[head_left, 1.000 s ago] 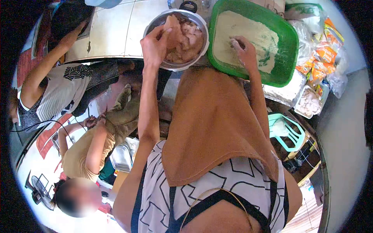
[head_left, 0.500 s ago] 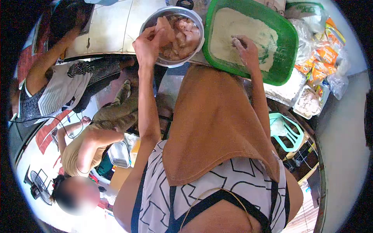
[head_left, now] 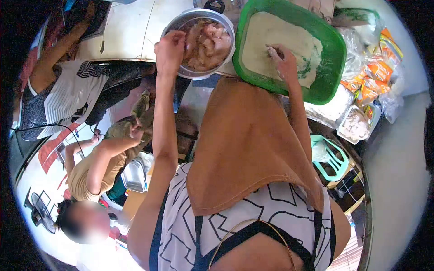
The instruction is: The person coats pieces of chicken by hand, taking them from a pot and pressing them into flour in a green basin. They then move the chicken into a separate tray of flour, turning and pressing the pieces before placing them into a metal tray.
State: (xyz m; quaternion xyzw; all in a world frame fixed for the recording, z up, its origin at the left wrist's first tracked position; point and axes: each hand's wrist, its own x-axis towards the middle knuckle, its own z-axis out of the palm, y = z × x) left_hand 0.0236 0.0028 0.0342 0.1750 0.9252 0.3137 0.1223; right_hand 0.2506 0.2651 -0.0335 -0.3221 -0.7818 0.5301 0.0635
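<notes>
At the left rim of a metal pot [head_left: 167, 58], my left hand [head_left: 170, 50] has its fingers bent together and dipping inside. Raw meat pieces [head_left: 210, 47], pinkish and wet, fill the pot, and some lie right beside those fingertips. Whether a piece is between them is hidden. My right hand [head_left: 285, 62] hovers over or touches the pale flour [head_left: 260, 34] in a green plastic basin [head_left: 332, 86]. White powder coats its fingers, which are loosely bent and apart, with nothing seen between them.
Right of the basin are orange packets [head_left: 379, 70], plastic bags [head_left: 352, 43] and a tray of whitish pieces [head_left: 355, 125]. A mint-green plastic chair [head_left: 332, 158] stands below. One person [head_left: 101, 167] is at lower left; another person's arm [head_left: 61, 52] shows at upper left.
My left hand has lowered, and the meat piece it held up over the pot no longer shows raised. My right hand has shifted slightly down, its fingers a little more apart.
</notes>
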